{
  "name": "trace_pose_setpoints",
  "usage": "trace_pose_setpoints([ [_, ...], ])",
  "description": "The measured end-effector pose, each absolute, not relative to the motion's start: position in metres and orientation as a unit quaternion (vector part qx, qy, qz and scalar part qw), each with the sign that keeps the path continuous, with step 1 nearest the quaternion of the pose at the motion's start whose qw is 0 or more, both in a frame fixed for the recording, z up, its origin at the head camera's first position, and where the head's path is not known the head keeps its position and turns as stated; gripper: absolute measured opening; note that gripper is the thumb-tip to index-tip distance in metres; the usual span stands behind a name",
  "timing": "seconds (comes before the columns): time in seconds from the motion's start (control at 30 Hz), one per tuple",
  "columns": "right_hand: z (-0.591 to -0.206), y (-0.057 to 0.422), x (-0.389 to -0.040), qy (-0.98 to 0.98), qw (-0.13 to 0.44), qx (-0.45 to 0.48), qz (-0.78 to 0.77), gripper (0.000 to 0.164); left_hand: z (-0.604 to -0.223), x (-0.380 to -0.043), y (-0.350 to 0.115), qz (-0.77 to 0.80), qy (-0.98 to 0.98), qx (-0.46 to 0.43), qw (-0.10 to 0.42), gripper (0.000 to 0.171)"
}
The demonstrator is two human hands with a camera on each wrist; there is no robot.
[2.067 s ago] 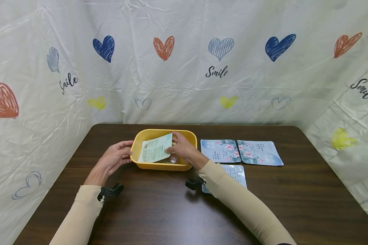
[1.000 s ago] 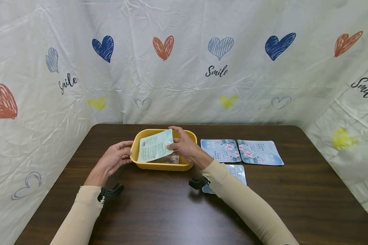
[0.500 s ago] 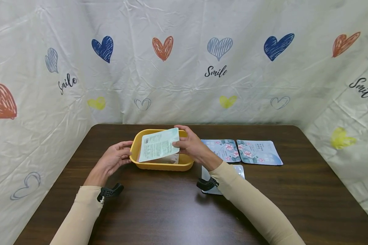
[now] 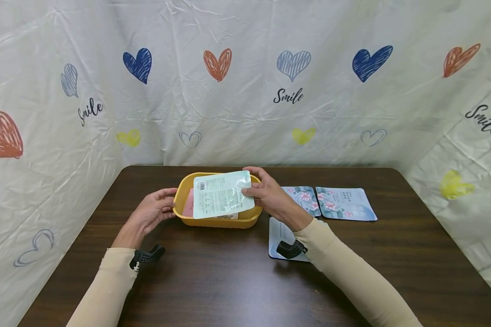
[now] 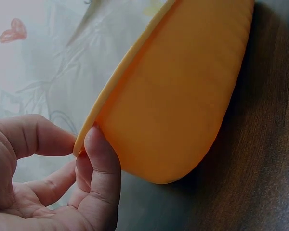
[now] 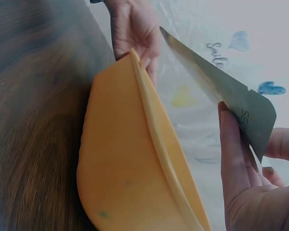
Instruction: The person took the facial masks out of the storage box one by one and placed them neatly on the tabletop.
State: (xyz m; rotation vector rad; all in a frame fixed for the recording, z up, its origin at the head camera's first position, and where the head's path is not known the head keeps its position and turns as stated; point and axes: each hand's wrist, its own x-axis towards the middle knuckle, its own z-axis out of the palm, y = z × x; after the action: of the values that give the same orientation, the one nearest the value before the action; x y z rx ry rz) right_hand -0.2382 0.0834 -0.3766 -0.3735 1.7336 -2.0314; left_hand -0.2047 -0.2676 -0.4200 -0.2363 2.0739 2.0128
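Note:
With thumb and fingers my left hand (image 4: 153, 210) pinches the left rim of a yellow plastic basket (image 4: 245, 223); the left wrist view shows the basket's rim (image 5: 116, 85) between the fingertips. My right hand (image 4: 270, 195) grips the right edge of a pale green flat sachet (image 4: 217, 195), printed with small text and a barcode. The sachet is raised over the basket and covers most of its opening. In the right wrist view the sachet (image 6: 231, 94) is tilted and apart from the basket wall (image 6: 120, 144). Below it, a pink packet (image 4: 187, 206) shows inside the basket.
On the brown table (image 4: 212, 281), right of the basket, lie two blue floral sachets (image 4: 304, 200) (image 4: 345, 203) side by side. A third pale blue sachet (image 4: 279, 232) lies nearer, partly hidden by the right wrist strap. A white sheet printed with hearts hangs behind.
My right hand has lifted the green sachet and drawn it to the right, uncovering the pink packet at the basket's left. My left hand has stayed on the rim.

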Motion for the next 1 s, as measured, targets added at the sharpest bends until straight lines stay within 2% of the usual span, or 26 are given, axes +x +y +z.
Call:
trace_pose_setpoints([
  [1.0,-0.366,0.199,-0.214,0.684,0.174,-0.119,-0.698,0.068,-0.418,-0.203,-0.266,0.692,0.706,-0.081,0.125,0.055],
])
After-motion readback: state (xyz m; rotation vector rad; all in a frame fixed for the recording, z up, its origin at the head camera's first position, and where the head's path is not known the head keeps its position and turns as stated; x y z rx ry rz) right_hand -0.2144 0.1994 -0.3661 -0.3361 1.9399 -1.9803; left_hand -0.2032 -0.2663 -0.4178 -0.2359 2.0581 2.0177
